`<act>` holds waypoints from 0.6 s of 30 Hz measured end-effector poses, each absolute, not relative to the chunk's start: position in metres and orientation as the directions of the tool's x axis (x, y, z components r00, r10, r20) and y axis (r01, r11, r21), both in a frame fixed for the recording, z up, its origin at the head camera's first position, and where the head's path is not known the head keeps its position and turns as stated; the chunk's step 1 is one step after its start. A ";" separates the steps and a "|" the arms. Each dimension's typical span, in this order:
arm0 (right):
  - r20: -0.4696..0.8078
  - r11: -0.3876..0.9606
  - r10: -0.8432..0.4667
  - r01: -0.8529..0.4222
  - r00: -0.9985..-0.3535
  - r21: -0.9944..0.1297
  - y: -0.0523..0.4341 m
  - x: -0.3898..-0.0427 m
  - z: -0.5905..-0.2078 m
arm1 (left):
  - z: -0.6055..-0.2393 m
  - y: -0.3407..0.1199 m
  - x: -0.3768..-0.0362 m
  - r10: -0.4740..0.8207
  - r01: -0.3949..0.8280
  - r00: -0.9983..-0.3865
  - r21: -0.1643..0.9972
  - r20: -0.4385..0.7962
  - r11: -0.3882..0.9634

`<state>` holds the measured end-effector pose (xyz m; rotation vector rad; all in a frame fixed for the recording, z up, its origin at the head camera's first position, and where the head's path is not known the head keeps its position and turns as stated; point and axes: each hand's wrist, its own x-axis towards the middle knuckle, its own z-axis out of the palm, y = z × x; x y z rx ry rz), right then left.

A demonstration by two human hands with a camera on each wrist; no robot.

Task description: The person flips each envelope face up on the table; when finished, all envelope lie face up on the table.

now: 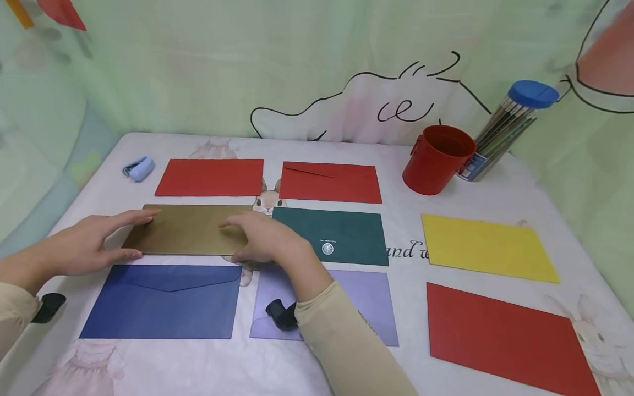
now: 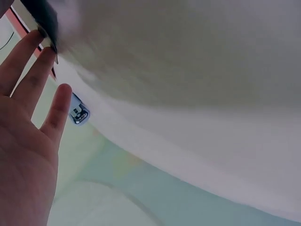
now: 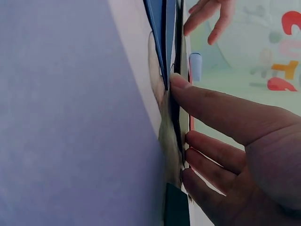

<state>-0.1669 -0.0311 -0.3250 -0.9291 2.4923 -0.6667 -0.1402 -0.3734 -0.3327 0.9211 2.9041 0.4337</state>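
Observation:
A gold envelope [image 1: 185, 230] lies flat on the white table [image 1: 406, 198], in the middle row of a grid of envelopes. My left hand [image 1: 134, 236] touches its left end with straight fingers, index along the top edge and thumb at the bottom corner. My right hand [image 1: 233, 239] rests flat on its right end, thumb at the lower edge. In the right wrist view the right hand [image 3: 225, 141] has its thumb tip against the envelope's edge, with the fingers stretched out. The left wrist view shows the left hand [image 2: 28, 141] with its fingers spread and straight.
Around the gold one lie two red envelopes [image 1: 210, 177] [image 1: 330, 182], a green one [image 1: 337, 235], a blue one [image 1: 160, 301] and a lilac one [image 1: 366, 300]. Yellow [image 1: 487, 247] and red [image 1: 505, 335] sheets lie right. A red cup [image 1: 437, 158], pencil tube [image 1: 515, 124] and blue stapler [image 1: 138, 168] stand behind.

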 end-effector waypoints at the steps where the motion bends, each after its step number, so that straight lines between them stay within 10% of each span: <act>1: -0.193 0.664 -0.687 -0.498 -0.700 -0.558 -0.031 -0.167 -0.326 | -0.333 -0.374 -0.140 0.571 0.552 -0.820 0.287 0.022 0.783; 18: -0.100 0.619 -0.674 -0.486 -0.732 -0.618 -0.028 -0.169 -0.323 | -0.331 -0.377 -0.134 0.510 0.464 -0.860 0.420 0.004 0.780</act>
